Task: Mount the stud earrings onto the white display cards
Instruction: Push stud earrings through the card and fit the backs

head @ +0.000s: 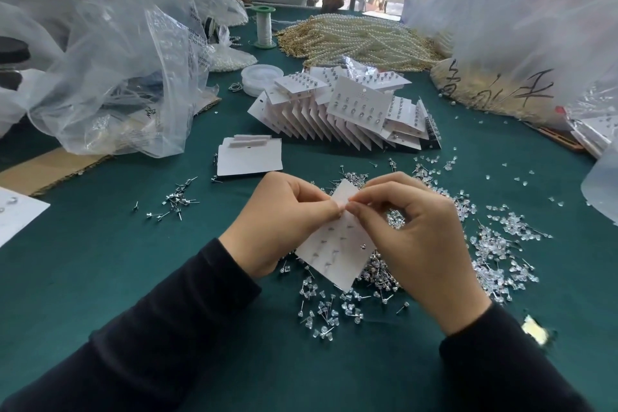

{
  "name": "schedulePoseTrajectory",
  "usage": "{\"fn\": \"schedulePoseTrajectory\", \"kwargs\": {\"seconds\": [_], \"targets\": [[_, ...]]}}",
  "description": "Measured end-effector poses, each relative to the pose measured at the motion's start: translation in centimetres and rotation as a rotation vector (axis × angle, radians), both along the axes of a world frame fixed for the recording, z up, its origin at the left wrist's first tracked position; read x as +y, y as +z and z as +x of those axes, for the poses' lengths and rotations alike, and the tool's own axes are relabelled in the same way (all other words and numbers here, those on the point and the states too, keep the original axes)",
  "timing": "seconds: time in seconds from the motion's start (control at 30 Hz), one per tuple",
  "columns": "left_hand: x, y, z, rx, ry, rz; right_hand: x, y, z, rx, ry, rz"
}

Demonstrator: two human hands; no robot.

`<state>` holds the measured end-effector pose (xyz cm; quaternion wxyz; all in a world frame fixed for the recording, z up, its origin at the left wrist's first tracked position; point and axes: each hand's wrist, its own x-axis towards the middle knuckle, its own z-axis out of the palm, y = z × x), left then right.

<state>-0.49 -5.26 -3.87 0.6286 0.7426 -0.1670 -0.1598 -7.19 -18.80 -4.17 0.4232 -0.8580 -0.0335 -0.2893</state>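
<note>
The white display card (334, 244) is hanging tilted just above the worktop (133, 261), mid-view, held between both hands. The left hand (284, 221) is pinching its upper edge from nine o'clock. The right hand (414, 231) is meeting it from three o'clock, its fingers (378, 189) clamped on that same edge; whether a stud is between them is too small to tell.

The card is looking thin, light and easily creased, so edge holds seem wisest. Several posts are poking through it. Loose stud earrings (378, 274) and clear backs (321, 314) are lying beneath and around it, tiny, slippery and sharp-posted.

At twelve o'clock blank cards (249, 159) are lying flat, with filled cards (344, 110) leaning in a row beyond. At ten o'clock a clear plastic bag (117, 77) is slumping open, its contents unclear. At two o'clock another bag (485, 87) is holding something straw-gold, too blurred to name.
</note>
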Motion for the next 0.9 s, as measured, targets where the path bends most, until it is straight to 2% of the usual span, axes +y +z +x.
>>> {"fn": "schedulePoseTrajectory", "kwargs": {"seconds": [0.2,0.5,0.67,0.9], "targets": [[0.1,0.1,0.0,-0.003,-0.014,0.031,-0.2,-0.2,-0.2,0.029,0.036,0.067],[0.3,0.3,-0.4,-0.089,-0.077,0.053,0.2,-1.0,-0.1,-0.043,-0.004,0.109],[0.4,0.3,-0.3,-0.044,-0.059,0.033,0.4,-1.1,-0.2,-0.014,0.004,0.139],[0.3,0.1,0.0,-0.126,-0.006,0.082,0.7,-0.8,-0.6,-0.041,-0.023,0.034]]}}
